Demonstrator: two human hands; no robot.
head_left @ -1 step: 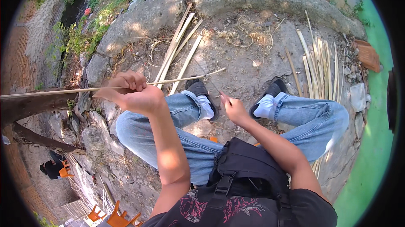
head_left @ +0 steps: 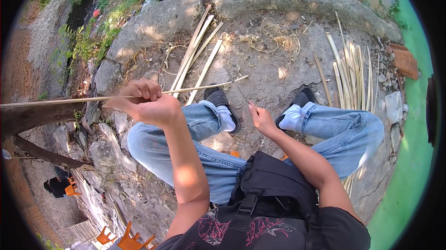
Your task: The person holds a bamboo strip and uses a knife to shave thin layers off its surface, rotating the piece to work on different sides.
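Note:
My left hand [head_left: 146, 101] is closed around a long thin bamboo strip [head_left: 204, 87]. The strip runs level from the far left edge across my left knee and ends near my left shoe [head_left: 223, 103]. My right hand [head_left: 260, 117] hovers between my knees with its fingers loosely apart and nothing in it, a little right of and below the strip's free end. I sit on a rough stone surface in blue jeans, with a black bag [head_left: 269, 185] on my chest.
Three or so split bamboo slats [head_left: 195, 57] lie on the stone ahead of my left foot. A bundle of thinner strips [head_left: 353, 78] lies to the right by my right shoe [head_left: 302, 99]. Curled shavings [head_left: 274, 36] sit further ahead. The stone drops off at left; orange chairs [head_left: 130, 238] stand below.

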